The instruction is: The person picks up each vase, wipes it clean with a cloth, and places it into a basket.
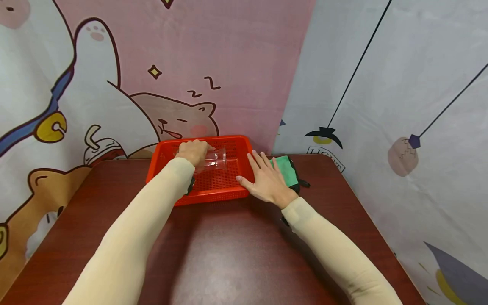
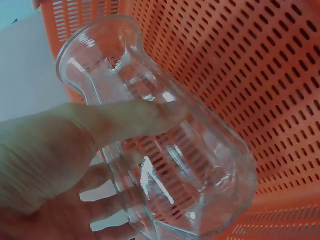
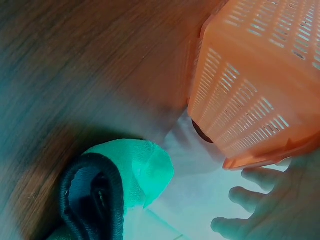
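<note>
My left hand (image 1: 194, 152) grips a clear glass vase (image 1: 215, 159) inside the red perforated basket (image 1: 240, 146) at the back of the table. In the left wrist view the thumb (image 2: 130, 120) wraps across the glass vase (image 2: 170, 150), fingers behind it, with the orange basket wall (image 2: 260, 75) beyond. My right hand (image 1: 267, 180) lies flat with fingers spread at the basket's right front corner, partly over a green and black cloth item (image 1: 287, 169). The right wrist view shows the basket corner (image 3: 250, 100), the green cloth (image 3: 135, 170) and straight fingertips (image 3: 250, 180).
The dark red-brown table (image 1: 228, 245) stretches toward me with its near half bare. Printed cartoon fabric walls close in behind and on both sides. The basket sits close to the back wall.
</note>
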`<state>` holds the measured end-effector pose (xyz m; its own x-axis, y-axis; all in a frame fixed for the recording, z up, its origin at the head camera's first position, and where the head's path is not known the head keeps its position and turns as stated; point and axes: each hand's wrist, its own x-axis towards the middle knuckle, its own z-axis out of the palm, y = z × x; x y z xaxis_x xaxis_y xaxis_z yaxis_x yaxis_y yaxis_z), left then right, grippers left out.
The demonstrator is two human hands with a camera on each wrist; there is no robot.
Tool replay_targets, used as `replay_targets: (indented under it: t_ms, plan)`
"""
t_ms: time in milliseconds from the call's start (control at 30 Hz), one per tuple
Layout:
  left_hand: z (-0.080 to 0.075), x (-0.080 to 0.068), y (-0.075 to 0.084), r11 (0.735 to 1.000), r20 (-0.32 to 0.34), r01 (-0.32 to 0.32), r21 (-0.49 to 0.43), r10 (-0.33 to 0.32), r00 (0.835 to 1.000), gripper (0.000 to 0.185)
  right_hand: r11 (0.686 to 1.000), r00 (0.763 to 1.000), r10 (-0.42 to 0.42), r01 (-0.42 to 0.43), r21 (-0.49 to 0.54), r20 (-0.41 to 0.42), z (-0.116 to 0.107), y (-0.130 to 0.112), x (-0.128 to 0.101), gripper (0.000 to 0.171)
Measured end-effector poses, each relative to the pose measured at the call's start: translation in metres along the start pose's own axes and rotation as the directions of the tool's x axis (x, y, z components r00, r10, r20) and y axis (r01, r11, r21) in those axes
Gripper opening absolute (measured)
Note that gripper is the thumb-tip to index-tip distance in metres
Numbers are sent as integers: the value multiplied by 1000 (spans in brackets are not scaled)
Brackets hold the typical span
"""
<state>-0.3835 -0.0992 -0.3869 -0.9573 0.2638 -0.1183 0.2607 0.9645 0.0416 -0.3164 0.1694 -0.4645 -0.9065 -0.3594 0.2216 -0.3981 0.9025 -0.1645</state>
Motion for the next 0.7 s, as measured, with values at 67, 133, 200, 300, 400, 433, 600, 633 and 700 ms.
replay_targets:
  t_ms: [67,133,200,300,400,433,600,633,700]
  plan:
    - [-2,-2,1,1000,10,-6,16,6,1000,78,1000,1000,0,0,-3,3,-1,-1,0,102]
    - [-6,-4,3,1000,6,-13,22,13,1000,72,1000,1000,3,-3,-2,6,-2,-1,0,102]
    - [-12,-5,4,1000,7,-11,21,11,1000,66,1000,1000,3,-3,5,9,-4,-1,0,102]
    - [-19,-7,6,1000,3,-3,8,3,1000,68,1000,1000,4,-4,7,8,-5,-1,1,102]
    - [-24,-8,7,1000,25,6,-3,-6,1000,74,1000,1000,5,-6,10,19,-5,-1,1,102]
    - [-25,-7,7,1000,36,9,-5,-9,999,75,1000,1000,6,-7,11,22,-5,-2,0,102]
    - [-27,-9,6,1000,70,16,-11,-16,997,75,1000,1000,8,-9,16,23,-3,-1,-1,102]
    - [-27,-10,5,1000,67,13,-15,-12,998,74,1000,1000,8,-9,18,21,-3,-1,-1,102]
    - [-28,-13,5,1000,56,9,-19,-8,998,71,1000,1000,7,-8,20,17,-2,-1,-1,102]
